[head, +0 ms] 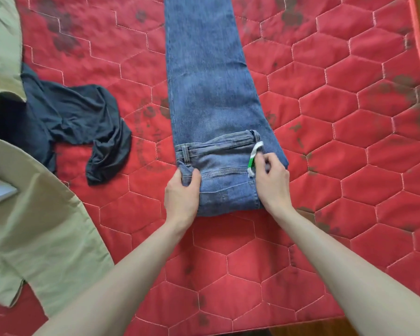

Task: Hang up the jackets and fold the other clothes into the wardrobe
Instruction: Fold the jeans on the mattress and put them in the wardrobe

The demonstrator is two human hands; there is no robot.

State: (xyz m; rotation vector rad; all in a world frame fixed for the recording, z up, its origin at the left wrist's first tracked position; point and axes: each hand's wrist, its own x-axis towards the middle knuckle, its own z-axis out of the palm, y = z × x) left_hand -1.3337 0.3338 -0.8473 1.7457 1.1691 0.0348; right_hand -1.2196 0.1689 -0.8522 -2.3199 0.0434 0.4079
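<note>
The faded blue denim jeans (211, 93) lie lengthwise on the red quilted mattress (349, 141), waistband folded over; left hand (182, 192) pinches the fold's edge, right hand (272, 180) pinches by the green-white tag (252, 160); I'd keep both edges square under the fingers before rolling the fold away.

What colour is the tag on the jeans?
The tag is green and white, seen in the head view.
</note>
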